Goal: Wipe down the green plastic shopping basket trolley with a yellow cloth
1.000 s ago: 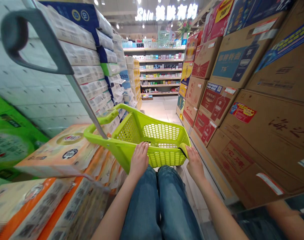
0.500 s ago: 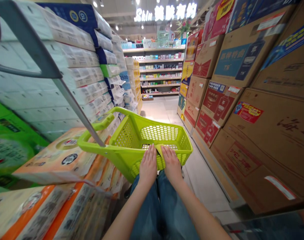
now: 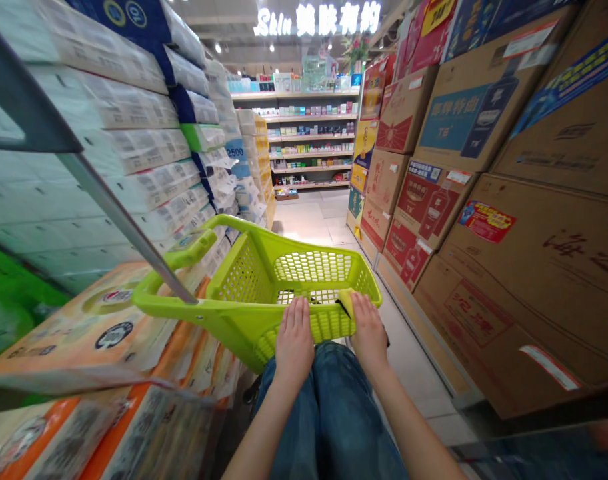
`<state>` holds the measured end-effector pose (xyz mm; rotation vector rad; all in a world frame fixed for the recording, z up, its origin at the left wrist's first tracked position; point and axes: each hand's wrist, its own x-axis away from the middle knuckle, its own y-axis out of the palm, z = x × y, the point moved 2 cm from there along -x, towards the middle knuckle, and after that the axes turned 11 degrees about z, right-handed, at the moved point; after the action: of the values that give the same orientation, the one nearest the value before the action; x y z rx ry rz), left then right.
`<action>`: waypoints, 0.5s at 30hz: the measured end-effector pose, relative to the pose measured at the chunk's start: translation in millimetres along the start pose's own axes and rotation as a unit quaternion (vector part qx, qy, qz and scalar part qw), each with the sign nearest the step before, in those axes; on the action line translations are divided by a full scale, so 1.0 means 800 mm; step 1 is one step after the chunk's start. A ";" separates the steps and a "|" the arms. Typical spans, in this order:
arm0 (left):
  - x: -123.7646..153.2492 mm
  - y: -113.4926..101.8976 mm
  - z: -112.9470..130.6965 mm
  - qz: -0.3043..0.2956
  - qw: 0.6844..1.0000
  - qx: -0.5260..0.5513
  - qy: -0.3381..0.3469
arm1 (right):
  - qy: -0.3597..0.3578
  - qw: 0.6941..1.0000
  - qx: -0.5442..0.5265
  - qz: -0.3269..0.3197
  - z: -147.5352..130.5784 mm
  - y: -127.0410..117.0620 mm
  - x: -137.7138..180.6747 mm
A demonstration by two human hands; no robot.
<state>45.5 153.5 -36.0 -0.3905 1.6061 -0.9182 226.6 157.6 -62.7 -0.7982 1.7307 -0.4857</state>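
A lime-green plastic shopping basket (image 3: 264,280) stands in the aisle in front of my knees, with nothing visible inside it. My left hand (image 3: 294,340) lies flat on its near rim, fingers stretched out and together. On the same rim, just to the right, rests my right hand (image 3: 368,330), beside a small green flap with a black strap (image 3: 346,303). A grey metal pull handle (image 3: 119,220) rises from the basket's left corner up to the top left. My legs in blue jeans (image 3: 329,413) fill the bottom centre.
Stacked packs of tissue paper (image 3: 134,133) wall the left side, with orange-trimmed packs (image 3: 99,327) low down. Brown cardboard cartons (image 3: 509,200) line the right. The tiled aisle floor (image 3: 319,220) runs ahead to product shelves (image 3: 309,140) under a lit sign.
My hands came together at the middle of the near rim, then spread slightly apart again. The basket and the view shifted a little to the left.
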 end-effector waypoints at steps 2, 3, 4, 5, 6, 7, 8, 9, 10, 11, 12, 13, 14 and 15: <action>0.000 0.000 0.001 0.006 1.000 0.001 -0.004 | -0.041 0.999 -0.007 -0.013 -0.044 0.002 -0.001; 0.000 0.000 0.001 0.008 1.000 0.001 -0.005 | -0.055 0.998 -0.009 -0.023 -0.062 0.002 -0.003; 0.000 0.000 0.001 0.008 1.000 0.001 -0.005 | -0.064 0.997 -0.009 -0.037 -0.076 0.000 -0.006; 0.000 0.000 0.001 0.008 1.000 0.001 -0.004 | -0.068 0.996 -0.007 -0.051 -0.087 -0.002 -0.010; 0.000 0.000 0.001 0.007 1.000 0.002 -0.003 | -0.067 0.996 -0.003 -0.066 -0.095 -0.004 -0.014; 0.000 0.000 0.000 0.006 1.000 0.004 -0.002 | -0.065 0.995 0.002 -0.079 -0.099 -0.006 -0.019; 0.000 0.000 0.000 0.006 1.000 0.005 -0.002 | -0.064 0.994 0.006 -0.091 -0.101 -0.007 -0.024; 0.000 -0.001 0.000 0.006 1.000 0.008 -0.003 | -0.066 0.993 0.008 -0.100 -0.102 -0.008 -0.028; 0.000 -0.001 -0.001 0.006 1.000 0.010 -0.004 | -0.071 0.992 0.006 -0.105 -0.101 -0.008 -0.031; 0.000 -0.001 -0.001 0.007 1.000 0.013 -0.005 | -0.079 0.991 -0.001 -0.105 -0.098 -0.007 -0.033; 0.001 -0.001 -0.002 0.006 1.000 0.016 -0.005 | -0.090 0.991 -0.010 -0.101 -0.094 -0.006 -0.033; 0.001 -0.002 -0.002 0.006 1.000 0.019 -0.004 | -0.102 0.990 -0.020 -0.095 -0.087 -0.004 -0.031; 0.001 -0.002 -0.002 0.006 1.000 0.022 -0.002 | -0.111 0.990 -0.028 -0.086 -0.078 -0.003 -0.028; 0.002 -0.002 -0.003 0.006 1.000 0.025 0.000 | -0.117 0.990 -0.031 -0.077 -0.065 -0.001 -0.024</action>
<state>42.8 152.4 -35.7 -0.3457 1.5797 -0.9471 180.1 166.9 -33.3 -0.9984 1.4801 -0.4237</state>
